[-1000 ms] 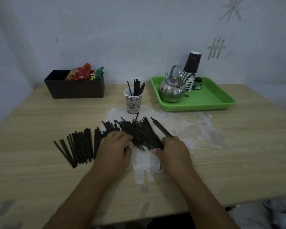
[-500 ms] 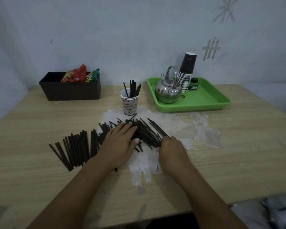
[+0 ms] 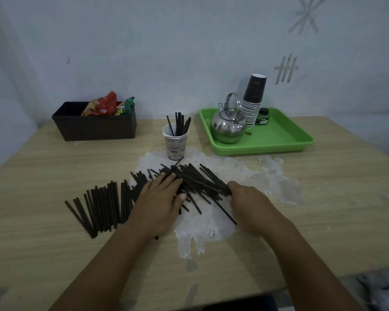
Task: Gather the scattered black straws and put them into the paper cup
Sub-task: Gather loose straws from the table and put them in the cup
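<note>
A wooden table [image 3: 54, 254] is seen from above and in front, with a pale, worn patch [image 3: 202, 225] at the middle of its top. The black straws [image 3: 198, 182] are spread across this patch and to its left in two groups: a crossed heap at the middle of the table, and a flatter row [image 3: 101, 207] lying side by side toward the left edge.

The left hand [image 3: 160, 203] is laid palm down on the left part of the heap. Its fingers are held straight and close together, pressed flat on the straws, with the thumb set out to the side.

The right hand [image 3: 249, 203] is placed at the right end of the heap. Its fingers are curled round the near ends of a bundle of straws, which is gripped between fingers and thumb. A few loose straws project below the two hands toward the near edge.

The paper cup [image 3: 175, 144] is stood upright just beyond the heap, toward the far edge, apart from both hands. Several black straws are already held in it, leaning against its rim.

At the far left corner a dark box [image 3: 94, 129] containing snack packets is placed. At the far right a green tray [image 3: 279, 140] is set, on which a steel kettle [image 3: 227, 127], a stack of dark cups [image 3: 254, 99] and a small green-labelled bottle [image 3: 262, 116] are carried.
</note>
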